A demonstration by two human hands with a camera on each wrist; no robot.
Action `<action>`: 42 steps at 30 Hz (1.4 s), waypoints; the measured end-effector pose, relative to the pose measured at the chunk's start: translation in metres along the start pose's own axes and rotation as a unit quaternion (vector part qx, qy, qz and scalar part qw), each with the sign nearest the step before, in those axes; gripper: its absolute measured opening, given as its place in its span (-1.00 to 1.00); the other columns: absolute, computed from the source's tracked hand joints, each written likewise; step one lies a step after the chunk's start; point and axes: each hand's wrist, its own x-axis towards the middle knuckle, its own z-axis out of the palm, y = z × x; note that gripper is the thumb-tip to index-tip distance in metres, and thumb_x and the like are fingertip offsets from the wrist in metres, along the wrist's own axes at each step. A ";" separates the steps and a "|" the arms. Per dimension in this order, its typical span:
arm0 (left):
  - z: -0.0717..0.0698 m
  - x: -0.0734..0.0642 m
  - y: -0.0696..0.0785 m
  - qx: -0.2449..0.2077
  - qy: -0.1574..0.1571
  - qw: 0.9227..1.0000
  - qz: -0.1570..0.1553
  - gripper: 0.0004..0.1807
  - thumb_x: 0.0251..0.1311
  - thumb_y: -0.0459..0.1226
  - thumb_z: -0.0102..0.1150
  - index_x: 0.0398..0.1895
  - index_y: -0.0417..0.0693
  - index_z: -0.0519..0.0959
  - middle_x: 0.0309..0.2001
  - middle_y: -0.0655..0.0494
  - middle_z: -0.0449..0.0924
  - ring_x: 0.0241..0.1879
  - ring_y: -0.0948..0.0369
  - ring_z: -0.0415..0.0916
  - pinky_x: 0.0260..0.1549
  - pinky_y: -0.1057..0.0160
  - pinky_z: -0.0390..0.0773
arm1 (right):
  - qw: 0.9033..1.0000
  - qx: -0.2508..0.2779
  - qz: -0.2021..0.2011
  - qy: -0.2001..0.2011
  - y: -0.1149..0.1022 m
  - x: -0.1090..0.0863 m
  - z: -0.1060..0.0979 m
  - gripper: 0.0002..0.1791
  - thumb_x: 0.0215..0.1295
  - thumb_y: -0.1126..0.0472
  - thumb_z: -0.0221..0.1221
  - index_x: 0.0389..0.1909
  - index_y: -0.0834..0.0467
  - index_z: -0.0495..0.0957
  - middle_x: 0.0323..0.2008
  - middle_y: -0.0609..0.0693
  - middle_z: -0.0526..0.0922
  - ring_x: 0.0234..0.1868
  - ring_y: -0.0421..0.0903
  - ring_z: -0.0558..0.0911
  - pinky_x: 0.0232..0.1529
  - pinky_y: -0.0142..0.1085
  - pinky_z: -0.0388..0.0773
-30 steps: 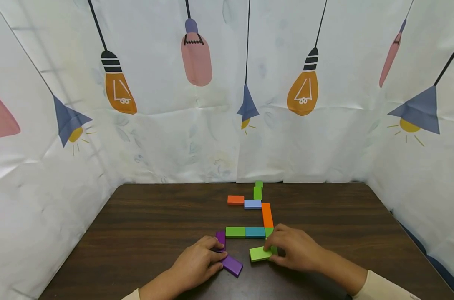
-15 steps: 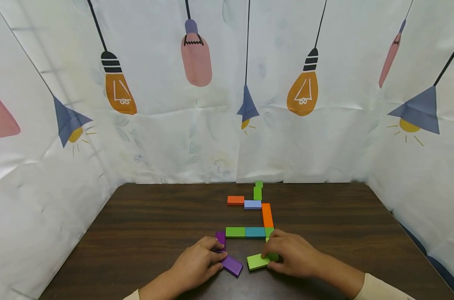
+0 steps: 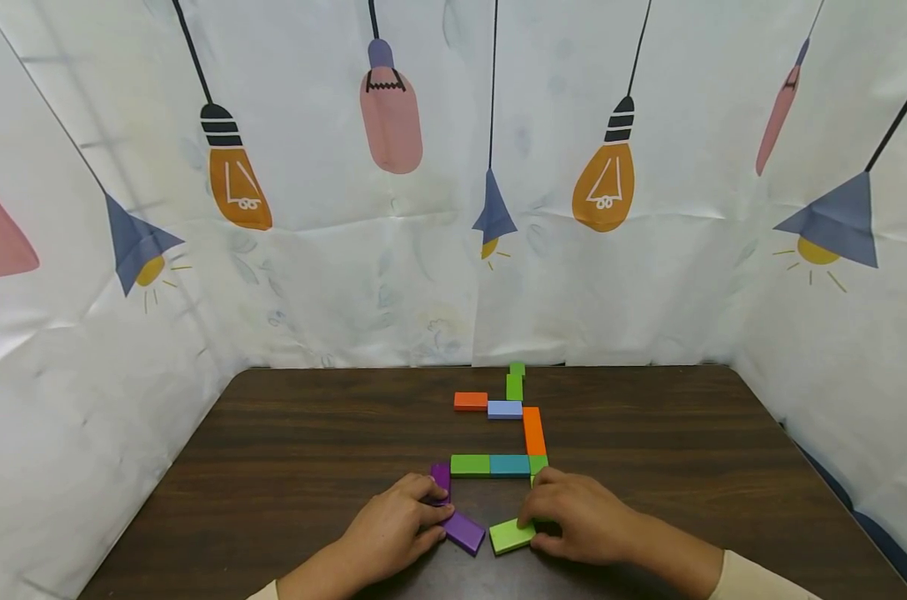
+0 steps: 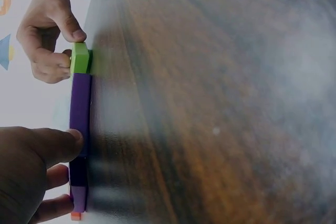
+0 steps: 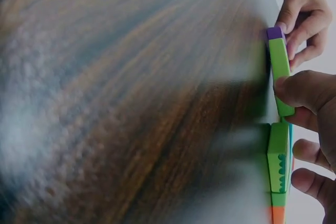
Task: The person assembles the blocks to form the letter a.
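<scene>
Two purple blocks meet at an angle in the head view, a farther purple block (image 3: 440, 477) and a nearer purple block (image 3: 464, 533). My left hand (image 3: 393, 529) holds the nearer one, thumb (image 4: 73, 137) on its near side, other fingers over the farther one. My right hand (image 3: 584, 515) pinches a light green block (image 3: 509, 537) between thumb and fingers. One end of this block lies right at the free end of the nearer purple block. Beside my right fingers, another green block (image 5: 277, 150) with a scalloped edge shows in the right wrist view.
A zigzag line of blocks runs back across the dark wooden table (image 3: 311, 433): green (image 3: 470, 465), teal (image 3: 509, 465), orange (image 3: 533, 430), pale blue (image 3: 504, 409), red-orange (image 3: 471, 402) and small green ones (image 3: 514, 387). A white printed cloth (image 3: 438, 283) hangs behind.
My right hand has drawn the light green block nearer and to the left, up to the end of the nearer purple block, turning it slightly. My left hand has stayed in place.
</scene>
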 end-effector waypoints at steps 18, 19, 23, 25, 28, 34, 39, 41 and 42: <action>0.001 -0.001 0.000 0.005 0.007 1.000 0.004 -0.69 0.25 -0.16 0.44 0.04 0.01 0.78 0.05 0.18 0.60 0.08 0.21 0.50 -0.17 0.26 0.66 | 0.998 -0.045 -0.032 0.014 -0.002 0.003 0.006 -0.78 0.27 0.02 0.43 -0.08 -0.20 0.70 -0.12 -0.44 0.64 -0.03 -0.27 0.49 -0.02 -0.30 0.52; 0.001 -0.001 0.000 0.006 0.008 1.000 0.004 -0.69 0.25 -0.16 0.44 0.04 0.01 0.78 0.05 0.18 0.60 0.08 0.21 0.50 -0.17 0.26 0.66 | 0.998 -0.045 -0.032 0.013 -0.002 0.003 0.006 -0.78 0.28 0.03 0.42 -0.08 -0.20 0.69 -0.12 -0.44 0.64 -0.02 -0.26 0.49 -0.02 -0.29 0.52; 0.001 -0.001 0.000 0.005 0.008 1.000 0.003 -0.69 0.25 -0.16 0.44 0.04 0.02 0.78 0.05 0.19 0.60 0.08 0.22 0.50 -0.17 0.27 0.65 | 0.998 -0.046 -0.030 0.009 -0.002 0.003 0.006 -0.78 0.28 0.03 0.42 -0.08 -0.20 0.69 -0.12 -0.45 0.63 -0.02 -0.26 0.49 -0.02 -0.27 0.52; 0.001 -0.001 0.000 0.004 0.007 1.000 0.002 -0.69 0.25 -0.16 0.44 0.04 0.02 0.78 0.05 0.19 0.60 0.08 0.22 0.50 -0.17 0.26 0.65 | 0.998 -0.047 -0.031 0.009 -0.002 0.003 0.006 -0.78 0.28 0.03 0.43 -0.08 -0.20 0.69 -0.12 -0.45 0.63 -0.02 -0.26 0.49 -0.01 -0.25 0.53; 0.001 -0.001 0.000 0.004 0.005 1.000 0.001 -0.69 0.26 -0.16 0.43 0.05 0.02 0.77 0.06 0.19 0.59 0.08 0.22 0.50 -0.17 0.26 0.65 | 0.998 -0.051 -0.032 0.009 -0.001 0.003 0.006 -0.78 0.27 0.02 0.43 -0.08 -0.21 0.68 -0.13 -0.45 0.62 -0.02 -0.27 0.49 -0.01 -0.21 0.54; 0.000 0.000 0.000 0.004 -0.003 1.000 -0.004 -0.69 0.27 -0.16 0.42 0.06 0.02 0.77 0.06 0.18 0.59 0.09 0.21 0.50 -0.17 0.26 0.65 | 0.998 -0.054 -0.028 0.005 -0.002 0.003 0.007 -0.79 0.29 -0.02 0.41 -0.09 -0.22 0.68 -0.15 -0.47 0.61 -0.06 -0.29 0.46 -0.02 -0.19 0.55; 0.000 0.000 -0.001 0.002 -0.006 1.000 -0.005 -0.69 0.27 -0.16 0.42 0.06 0.02 0.77 0.07 0.18 0.59 0.10 0.21 0.49 -0.15 0.25 0.65 | 0.998 -0.053 -0.022 -0.006 -0.003 0.002 0.006 -0.81 0.31 -0.05 0.39 -0.09 -0.23 0.67 -0.14 -0.47 0.60 -0.03 -0.28 0.48 0.06 0.08 0.57; 0.000 0.000 -0.001 0.002 -0.006 1.000 -0.004 -0.69 0.27 -0.15 0.42 0.06 0.01 0.77 0.07 0.18 0.59 0.10 0.21 0.49 -0.14 0.25 0.65 | 0.998 -0.054 -0.021 -0.008 -0.004 0.002 0.005 -0.81 0.31 -0.05 0.39 -0.09 -0.24 0.67 -0.14 -0.47 0.60 -0.02 -0.28 0.48 0.06 0.15 0.56; 0.001 0.000 -0.001 0.002 -0.006 1.000 -0.004 -0.69 0.27 -0.15 0.42 0.06 0.01 0.77 0.07 0.18 0.59 0.10 0.21 0.50 -0.14 0.25 0.65 | 0.998 -0.054 -0.021 -0.008 -0.004 0.002 0.005 -0.81 0.31 -0.05 0.39 -0.09 -0.24 0.67 -0.15 -0.47 0.60 -0.03 -0.28 0.48 0.06 0.15 0.56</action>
